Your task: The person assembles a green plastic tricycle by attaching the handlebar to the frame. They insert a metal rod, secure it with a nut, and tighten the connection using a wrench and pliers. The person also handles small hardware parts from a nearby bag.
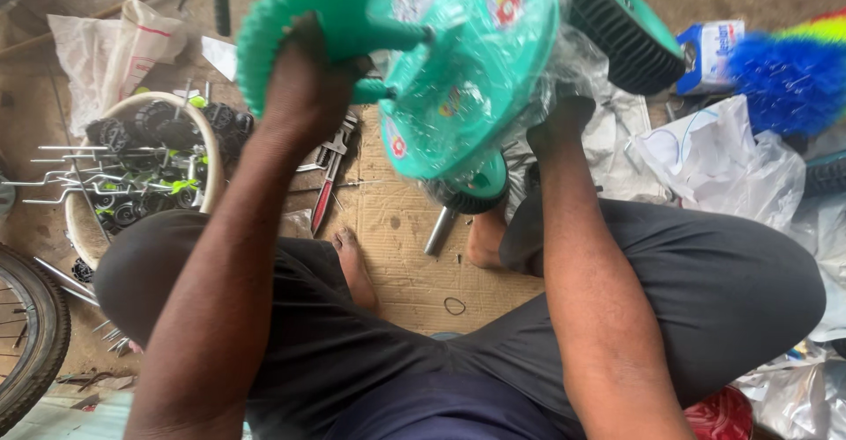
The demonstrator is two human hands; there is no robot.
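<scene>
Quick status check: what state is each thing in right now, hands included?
Left hand: gripping the green wheel.
Right hand: pressed on the plastic wrap under the green toy body.
Green toy body: held up, tilted, still plastic-wrapped.
Pliers: lying on the cardboard mat, untouched.
White basin: filled with small wheels and metal rods.

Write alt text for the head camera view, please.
A seated person's left hand and right hand grip a green plastic toy tricycle wrapped in clear film above a cardboard sheet; a white basin of small black wheels sits nearby.
</scene>
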